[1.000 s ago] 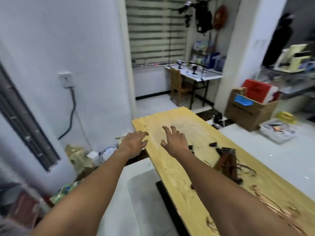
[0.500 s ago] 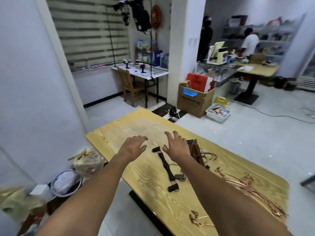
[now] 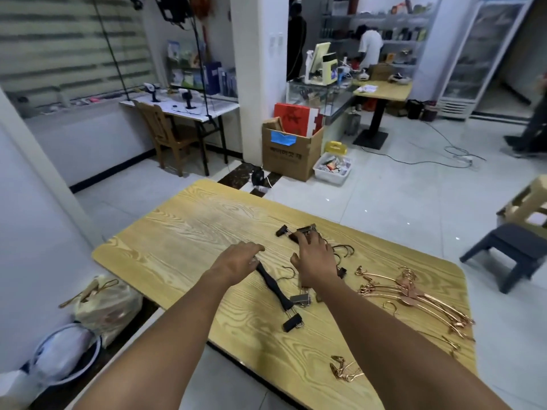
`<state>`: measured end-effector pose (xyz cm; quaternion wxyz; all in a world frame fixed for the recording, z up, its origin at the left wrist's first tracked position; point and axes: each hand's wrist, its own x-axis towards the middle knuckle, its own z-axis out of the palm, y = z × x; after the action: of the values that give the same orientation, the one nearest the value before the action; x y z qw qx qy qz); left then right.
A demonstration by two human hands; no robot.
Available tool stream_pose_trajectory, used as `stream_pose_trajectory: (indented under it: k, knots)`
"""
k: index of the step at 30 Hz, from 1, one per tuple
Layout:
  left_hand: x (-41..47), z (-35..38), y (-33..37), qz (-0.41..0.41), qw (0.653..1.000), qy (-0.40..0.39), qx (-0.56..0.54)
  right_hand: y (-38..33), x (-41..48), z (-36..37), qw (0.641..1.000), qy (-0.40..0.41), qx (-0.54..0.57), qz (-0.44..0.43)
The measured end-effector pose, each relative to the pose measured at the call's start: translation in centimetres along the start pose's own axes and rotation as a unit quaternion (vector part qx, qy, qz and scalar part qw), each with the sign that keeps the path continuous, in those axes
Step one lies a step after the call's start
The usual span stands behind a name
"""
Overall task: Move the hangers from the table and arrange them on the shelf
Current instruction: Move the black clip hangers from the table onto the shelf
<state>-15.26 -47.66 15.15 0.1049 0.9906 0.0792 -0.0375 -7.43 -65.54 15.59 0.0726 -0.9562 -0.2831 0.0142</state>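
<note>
Hangers in gold lie at the right edge of the table, a black hanger mid-table. The left hand hovers slack over it; the right hand rests spread on dark hangers.

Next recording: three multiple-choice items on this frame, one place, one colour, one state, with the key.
1. Where do the rose-gold hangers lie?
A) on the table's right part
B) on the floor
C) on the chair
2. What colour is the clip hanger by the left hand?
A) white
B) black
C) green
3. How is the left hand?
A) a fist
B) open, fingers extended
C) gripping a gold hanger
Key:
1A: they lie on the tabletop, right of the right hand.
2B: its bar and clips are black.
3B: its fingers are straight, holding nothing.
</note>
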Motion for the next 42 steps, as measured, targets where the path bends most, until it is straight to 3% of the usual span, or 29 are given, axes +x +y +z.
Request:
stream_pose_trajectory:
  k: [5,15,28,36,42]
  knots:
    - [4.2,3.4,0.8,0.063,0.997,-0.046,0.029,2.4,2.2,2.6,0.999,-0.004,0.011,0.045]
    - [11.8,8.4,-1.2,0.096,0.985,-0.134,0.051,4.4,8.9,7.3,0.995,0.010,0.031,0.092]
    - [14.6,14.6,-2.2,0.162,0.942,-0.259,0.138,6.2,11.4,10.7,0.996,-0.059,0.002,0.073]
    - [15.6,16.3,-2.9,0.209,0.921,-0.260,0.200,5.7,12.0,12.5,0.994,-0.067,0.005,0.088]
    - [15.3,16.6,-4.0,0.216,0.926,-0.262,0.165,4.5,12.6,13.6,0.992,-0.087,-0.009,0.085]
